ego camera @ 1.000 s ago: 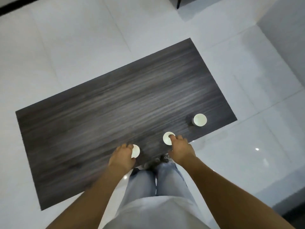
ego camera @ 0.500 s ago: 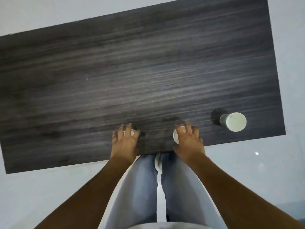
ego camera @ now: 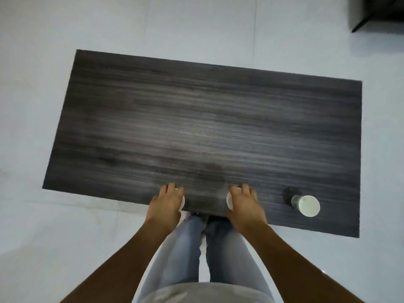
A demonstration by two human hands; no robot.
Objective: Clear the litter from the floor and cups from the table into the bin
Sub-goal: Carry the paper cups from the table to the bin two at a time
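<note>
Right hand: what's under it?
A white cup on the dark table near its front edge. Only a sliver of rim shows left of the right hand; the fingers curl over the rest, so its body and contents are hidden.

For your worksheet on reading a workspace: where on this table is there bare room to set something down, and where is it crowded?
Bare: the whole far half and left end of the table. Crowded: the near edge, where the left hand and right hand each cover a cup, and a third cup stands near the right corner.
</note>
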